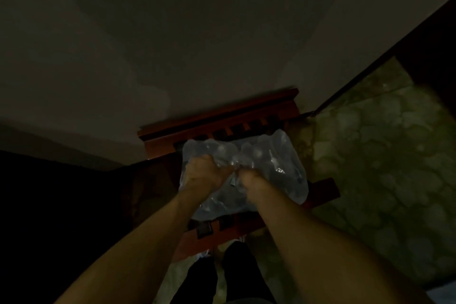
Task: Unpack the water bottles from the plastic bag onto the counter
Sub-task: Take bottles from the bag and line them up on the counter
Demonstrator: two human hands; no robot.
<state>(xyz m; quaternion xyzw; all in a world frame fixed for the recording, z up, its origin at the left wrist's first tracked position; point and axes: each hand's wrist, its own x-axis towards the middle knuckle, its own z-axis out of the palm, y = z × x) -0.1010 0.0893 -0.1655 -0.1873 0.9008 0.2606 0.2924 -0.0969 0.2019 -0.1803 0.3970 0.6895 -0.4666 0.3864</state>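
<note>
A clear plastic bag (278,155) packed with several water bottles lies on a red wooden slatted chair (222,116) in a dim room. Rounded bottle tops (259,153) show faintly through the wrap. My left hand (202,173) grips the plastic at the middle of the pack. My right hand (254,182) grips the plastic right beside it, and the fingers of both hands are curled into the wrap. The lower part of the pack is hidden behind my forearms.
A pale wall (197,44) rises behind the chair. Mottled green floor tiles (382,155) spread to the right, with a dark door frame (419,39) at the far right. Dark furniture (61,205) fills the left. My legs (222,279) stand just before the chair.
</note>
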